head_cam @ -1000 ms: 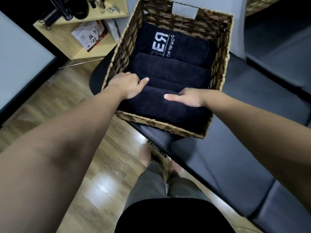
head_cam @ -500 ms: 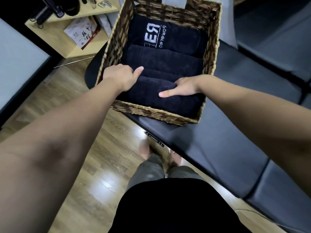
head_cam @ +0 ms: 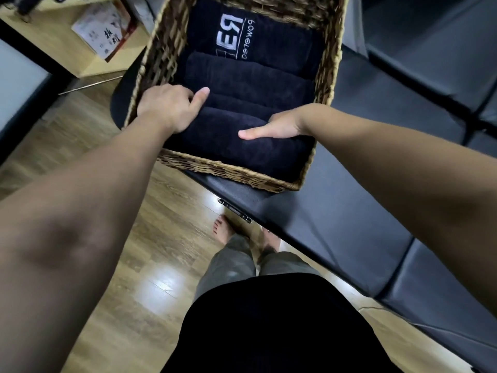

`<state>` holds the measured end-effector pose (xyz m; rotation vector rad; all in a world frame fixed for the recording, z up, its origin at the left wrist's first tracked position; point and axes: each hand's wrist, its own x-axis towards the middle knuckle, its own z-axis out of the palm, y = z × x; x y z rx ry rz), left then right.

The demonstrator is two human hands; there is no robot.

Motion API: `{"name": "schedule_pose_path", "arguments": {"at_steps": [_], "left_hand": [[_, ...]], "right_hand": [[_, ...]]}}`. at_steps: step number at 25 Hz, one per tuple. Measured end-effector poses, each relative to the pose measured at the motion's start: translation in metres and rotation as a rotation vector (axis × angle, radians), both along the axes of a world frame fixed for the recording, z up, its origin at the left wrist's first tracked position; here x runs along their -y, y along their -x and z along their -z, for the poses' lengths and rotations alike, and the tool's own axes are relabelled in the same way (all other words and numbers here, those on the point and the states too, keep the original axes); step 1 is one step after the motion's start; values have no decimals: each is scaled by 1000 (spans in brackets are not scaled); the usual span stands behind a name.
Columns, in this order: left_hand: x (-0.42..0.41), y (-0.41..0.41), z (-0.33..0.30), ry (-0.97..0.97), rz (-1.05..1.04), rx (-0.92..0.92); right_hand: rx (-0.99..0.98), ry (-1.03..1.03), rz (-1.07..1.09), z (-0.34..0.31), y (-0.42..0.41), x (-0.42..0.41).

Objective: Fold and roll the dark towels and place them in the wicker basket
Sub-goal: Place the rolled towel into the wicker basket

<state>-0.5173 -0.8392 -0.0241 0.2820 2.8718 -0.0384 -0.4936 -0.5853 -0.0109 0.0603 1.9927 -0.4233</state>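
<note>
The wicker basket stands on a black bench and holds several rolled dark towels. The farthest roll shows a white logo, and a plain roll lies in front of it. The nearest roll lies along the basket's front wall. My left hand grips its left end, thumb stretched across the top, fingers tucked down by the basket's side wall. My right hand holds the roll's right part, with the thumb lying along the top and the fingers curled over its far side, hidden.
The black padded bench runs to the right, with more dark cushions behind it. A wooden shelf unit with a booklet stands at the upper left. Wood floor lies below, with my bare feet near the bench edge.
Both hands stay on the nearest roll. My right thumb has slid a little along its top. The view has shifted, so the basket sits higher in the frame.
</note>
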Motion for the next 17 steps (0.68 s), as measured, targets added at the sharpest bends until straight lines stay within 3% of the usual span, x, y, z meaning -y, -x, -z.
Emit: {"name": "schedule_pose_path", "arguments": {"at_steps": [6, 11, 17], "left_hand": [[-1, -6, -8, -35, 14, 32], [-4, -23, -19, 54, 76, 71], [1, -25, -21, 63, 129, 249]], "right_hand": [[-487, -11, -189, -3, -22, 2], [-524, -78, -102, -4, -39, 8], [-645, -170, -69, 1, -54, 18]]}}
